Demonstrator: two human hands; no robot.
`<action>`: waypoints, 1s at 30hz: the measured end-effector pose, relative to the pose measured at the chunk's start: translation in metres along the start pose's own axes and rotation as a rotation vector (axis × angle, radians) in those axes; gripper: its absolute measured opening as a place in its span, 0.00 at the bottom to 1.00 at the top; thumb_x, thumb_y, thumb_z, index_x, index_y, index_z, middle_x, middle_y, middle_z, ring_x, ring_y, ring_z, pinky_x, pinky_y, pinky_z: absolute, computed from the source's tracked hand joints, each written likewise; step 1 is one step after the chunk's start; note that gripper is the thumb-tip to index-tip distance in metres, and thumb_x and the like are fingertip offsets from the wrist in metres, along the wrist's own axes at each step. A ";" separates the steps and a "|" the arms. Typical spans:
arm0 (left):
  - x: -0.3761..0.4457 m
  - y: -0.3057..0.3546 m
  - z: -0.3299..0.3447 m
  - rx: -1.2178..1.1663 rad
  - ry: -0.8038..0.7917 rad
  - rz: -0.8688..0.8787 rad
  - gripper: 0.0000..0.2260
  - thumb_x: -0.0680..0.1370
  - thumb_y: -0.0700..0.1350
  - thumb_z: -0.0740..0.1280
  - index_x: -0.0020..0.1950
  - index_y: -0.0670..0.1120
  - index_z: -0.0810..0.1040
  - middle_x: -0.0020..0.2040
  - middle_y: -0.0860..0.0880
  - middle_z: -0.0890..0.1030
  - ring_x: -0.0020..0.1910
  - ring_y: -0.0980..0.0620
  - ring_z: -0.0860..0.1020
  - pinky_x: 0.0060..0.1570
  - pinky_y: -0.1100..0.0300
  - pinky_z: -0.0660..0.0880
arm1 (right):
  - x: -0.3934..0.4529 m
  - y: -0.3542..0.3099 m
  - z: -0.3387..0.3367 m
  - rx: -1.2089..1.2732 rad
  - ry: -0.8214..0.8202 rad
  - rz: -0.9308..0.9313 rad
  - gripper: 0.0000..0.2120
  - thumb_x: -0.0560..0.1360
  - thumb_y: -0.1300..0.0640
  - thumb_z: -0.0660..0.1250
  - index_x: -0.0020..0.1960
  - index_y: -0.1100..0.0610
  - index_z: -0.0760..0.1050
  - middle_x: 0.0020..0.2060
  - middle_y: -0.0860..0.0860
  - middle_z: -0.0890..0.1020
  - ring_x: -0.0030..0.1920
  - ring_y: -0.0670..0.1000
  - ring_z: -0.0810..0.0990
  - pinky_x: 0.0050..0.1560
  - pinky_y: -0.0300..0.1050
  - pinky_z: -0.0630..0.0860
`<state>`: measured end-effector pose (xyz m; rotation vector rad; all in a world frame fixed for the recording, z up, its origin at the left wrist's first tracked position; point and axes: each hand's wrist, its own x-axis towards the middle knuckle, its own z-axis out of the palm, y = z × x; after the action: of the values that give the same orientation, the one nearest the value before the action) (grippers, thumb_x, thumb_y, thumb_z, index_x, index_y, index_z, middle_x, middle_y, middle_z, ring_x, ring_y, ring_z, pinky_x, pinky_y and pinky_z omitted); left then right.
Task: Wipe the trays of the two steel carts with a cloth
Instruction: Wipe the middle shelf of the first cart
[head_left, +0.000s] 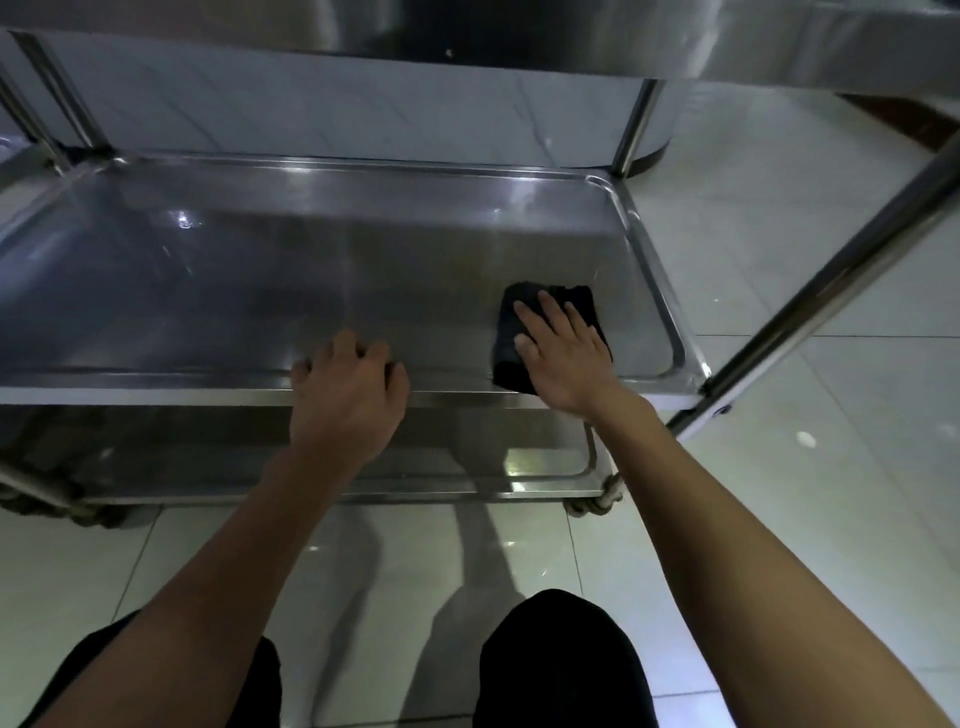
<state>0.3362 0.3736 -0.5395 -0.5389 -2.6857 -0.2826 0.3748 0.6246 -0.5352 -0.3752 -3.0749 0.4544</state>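
Steel everywhere in this shot, tbh. A dark folded cloth (550, 332) was being pressed flat onto the middle tray (311, 270) of the cart, near its right-hand end and close to the front rim. The right hand (563, 353) was laid on top of the cloth with fingers straight and spread, so nothing was gripped, only pushed down. The left hand (348, 395) was curled over the tray's front edge, fingers hooked onto the lip, apparently so the cart could be steadied.

For the step in hand, the wipe would probably be done best with flat, even pressure kept on the cloth and long overlapping passes run from the right end toward the left, with the rounded corners and the raised rim followed by the cloth's edge, since grime tends to be trapped there. The hold on the lip should be kept so the cart isn't rolled away on the glossy tiled floor (779, 234).

As for what the trays held: nothing besides the cloth could be seen on the middle tray, only reflections and faint streaks. A lower tray (467, 457) was visible underneath, mostly shadowed, and no contents could be made out. An upper tray (467, 31) was seen only from below, so whatever sat on it couldn't be told.
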 end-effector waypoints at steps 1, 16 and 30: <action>0.000 0.000 0.002 0.022 0.005 0.005 0.13 0.78 0.52 0.60 0.47 0.44 0.78 0.45 0.40 0.76 0.42 0.37 0.78 0.48 0.44 0.73 | -0.002 0.010 -0.004 0.003 0.006 0.027 0.25 0.84 0.45 0.46 0.80 0.42 0.48 0.81 0.46 0.47 0.80 0.55 0.45 0.78 0.58 0.46; -0.001 -0.026 0.008 -0.063 0.056 0.104 0.17 0.82 0.59 0.53 0.50 0.55 0.79 0.48 0.49 0.78 0.45 0.46 0.79 0.47 0.45 0.76 | -0.032 0.064 -0.032 -0.035 0.029 0.312 0.26 0.84 0.48 0.46 0.81 0.45 0.46 0.81 0.50 0.44 0.80 0.58 0.44 0.77 0.61 0.44; 0.007 -0.098 -0.005 -0.185 -0.096 -0.035 0.22 0.74 0.72 0.58 0.42 0.55 0.79 0.48 0.54 0.78 0.49 0.49 0.78 0.50 0.50 0.78 | 0.042 -0.116 0.039 -0.042 -0.071 -0.034 0.26 0.83 0.43 0.45 0.80 0.41 0.44 0.81 0.47 0.41 0.80 0.58 0.40 0.76 0.63 0.41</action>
<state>0.2925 0.2856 -0.5438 -0.5736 -2.7805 -0.5321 0.3051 0.5155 -0.5401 -0.3134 -3.1589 0.4117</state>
